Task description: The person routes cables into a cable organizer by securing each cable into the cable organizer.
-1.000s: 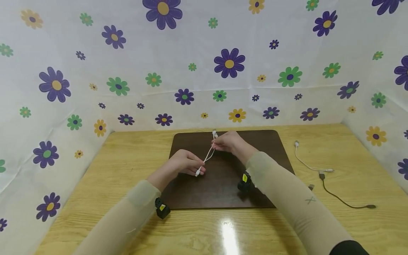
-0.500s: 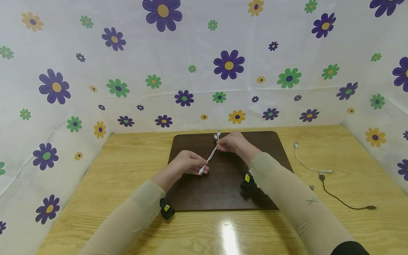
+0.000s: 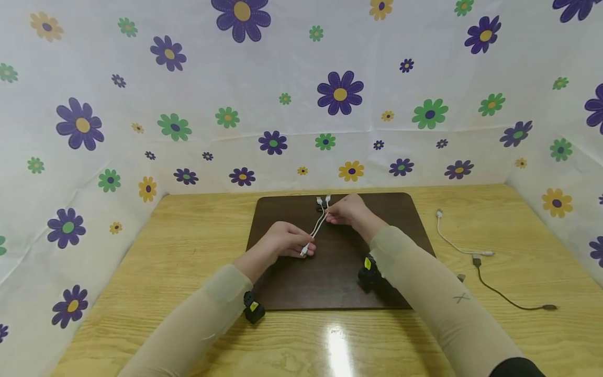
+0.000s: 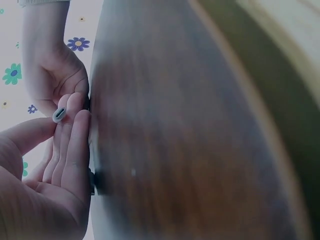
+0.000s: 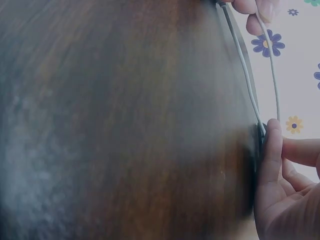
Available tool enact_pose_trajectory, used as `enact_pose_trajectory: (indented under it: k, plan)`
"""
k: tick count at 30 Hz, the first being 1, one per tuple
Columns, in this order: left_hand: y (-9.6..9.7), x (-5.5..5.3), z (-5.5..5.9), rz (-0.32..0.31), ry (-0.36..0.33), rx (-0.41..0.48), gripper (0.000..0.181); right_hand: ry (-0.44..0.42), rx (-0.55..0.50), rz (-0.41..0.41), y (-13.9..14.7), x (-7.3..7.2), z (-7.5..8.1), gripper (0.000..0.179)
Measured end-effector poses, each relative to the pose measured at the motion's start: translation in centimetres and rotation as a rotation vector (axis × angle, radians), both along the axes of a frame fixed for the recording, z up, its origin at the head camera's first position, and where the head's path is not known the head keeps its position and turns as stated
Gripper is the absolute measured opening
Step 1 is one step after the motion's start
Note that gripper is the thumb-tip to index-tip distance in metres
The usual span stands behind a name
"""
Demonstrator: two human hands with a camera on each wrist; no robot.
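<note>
In the head view my left hand [image 3: 285,240] pinches a white charging cable [image 3: 319,226] close to its small plug [image 3: 304,251]. The oval mouth of that plug [image 4: 59,115] faces the left wrist camera. Farther up, my right hand [image 3: 352,210] pinches the cable between thumb and index finger. Two white strands run side by side between the hands. Two white USB plugs lie at the far edge of a dark brown board [image 3: 325,285], beside a small black piece [image 3: 320,208]. In the right wrist view, one strand [image 5: 245,65] hangs outside my right fingertips, near the board.
On the wooden table [image 3: 188,235] to the right lie another white cable [image 3: 449,242] and a black cable [image 3: 501,295]. My right forearm partly covers a small grey plug [image 3: 460,277]. A flowered cloth [image 3: 282,63] stands behind and at both sides.
Both hands have shifted slightly right, still pinching the cable. The two USB plugs now lie apart, the strands have spread, and more of the black piece shows.
</note>
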State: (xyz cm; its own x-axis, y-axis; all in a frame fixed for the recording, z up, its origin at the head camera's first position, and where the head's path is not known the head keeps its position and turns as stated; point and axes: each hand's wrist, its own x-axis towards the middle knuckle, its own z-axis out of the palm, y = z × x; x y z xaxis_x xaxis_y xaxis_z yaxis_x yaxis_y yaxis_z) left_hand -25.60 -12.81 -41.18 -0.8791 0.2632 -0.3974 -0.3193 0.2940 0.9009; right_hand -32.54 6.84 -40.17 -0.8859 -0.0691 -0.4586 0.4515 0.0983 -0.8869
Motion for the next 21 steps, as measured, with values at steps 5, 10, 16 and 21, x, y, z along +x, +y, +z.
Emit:
enact_pose_trajectory:
  k: [5,10,16,21]
  plan:
    - [0.18,0.12,0.02,0.018,-0.016,0.01,0.025,0.025,0.054,0.014,-0.03,-0.11,-0.26,0.011]
    - [0.42,0.18,0.07,0.029,-0.013,0.016,0.025,0.054,0.086,0.022,0.06,-0.1,-0.24,0.012]
    - [0.58,0.19,0.2,0.047,-0.02,0.029,0.024,0.055,0.105,0.015,0.03,-0.12,0.0,0.011]
    - [0.45,0.35,0.19,0.053,-0.012,0.037,0.025,0.04,0.114,0.014,-0.14,-0.14,0.03,0.015]
